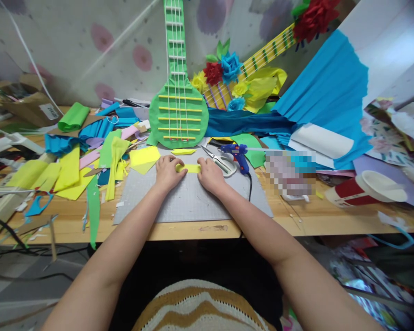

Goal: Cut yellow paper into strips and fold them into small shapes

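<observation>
Yellow, thin and papery, the narrow strip (192, 168) spans my grip from one end to the other. As I read it from the head view, the thumb and forefinger of the left hand (170, 171) are closed on one end, while the bunched fingertips of the right hand (210, 174) clamp the other. From the left hand the strip lies at three o'clock, from the right at nine; its long axis runs straight across, nine to three, so neither hand is nearer. I see a plain, bright middle, fairly flat. The left end seems to curl within the bow of the thumb, though I can't make out how far, and the right end is hidden under fingers.

Below everything I have the grey mat (186, 202), resting on the wooden bench (182, 233). Just beside the right hand, at one o'clock, are the scissors (218, 160), with the blue glue gun (240, 156) farther out at two. A yellow sheet (145, 157) lies at ten o'clock from the left hand. Straight up at twelve, past a small yellow slip (183, 151), stands the green stringed instrument (177, 120).
</observation>
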The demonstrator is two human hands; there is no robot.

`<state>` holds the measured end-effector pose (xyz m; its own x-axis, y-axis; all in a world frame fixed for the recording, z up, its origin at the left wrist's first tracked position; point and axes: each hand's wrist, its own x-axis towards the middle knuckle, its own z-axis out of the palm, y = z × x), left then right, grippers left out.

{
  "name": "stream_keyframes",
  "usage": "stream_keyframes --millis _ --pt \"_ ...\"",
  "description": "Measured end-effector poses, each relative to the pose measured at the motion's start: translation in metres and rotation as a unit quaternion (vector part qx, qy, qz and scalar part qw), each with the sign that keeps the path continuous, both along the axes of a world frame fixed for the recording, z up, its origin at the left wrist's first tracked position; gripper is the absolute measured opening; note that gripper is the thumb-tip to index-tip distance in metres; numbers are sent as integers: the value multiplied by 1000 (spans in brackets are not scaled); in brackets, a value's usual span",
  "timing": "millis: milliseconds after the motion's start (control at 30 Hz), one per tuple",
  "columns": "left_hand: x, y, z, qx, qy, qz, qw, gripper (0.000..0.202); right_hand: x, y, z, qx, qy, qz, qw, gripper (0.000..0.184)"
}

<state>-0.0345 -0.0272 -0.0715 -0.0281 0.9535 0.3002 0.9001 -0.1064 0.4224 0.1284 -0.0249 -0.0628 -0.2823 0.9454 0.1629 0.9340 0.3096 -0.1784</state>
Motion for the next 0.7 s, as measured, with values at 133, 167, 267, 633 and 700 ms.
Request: stream_keyframes --millis 133,167,267,633,700 --pt "0 1 -1 3 -4 3 1000 20 0 6 -5 18 48 -18 999 29" --pt "1 1 -1 4 -5 5 1000 20 -2 8 -7 26 58 -15 998 28" --pt "2 1 -2 10 -1 14 1000 21 -7 12 -12 44 63 17 997 29" --pt "3 0 0 -11 -4 47 999 20 -9 13 -15 44 48 23 998 30" --pt "0 -2 2 -25 -10 55 998 19 -9 13 -15 45 48 20 998 30"
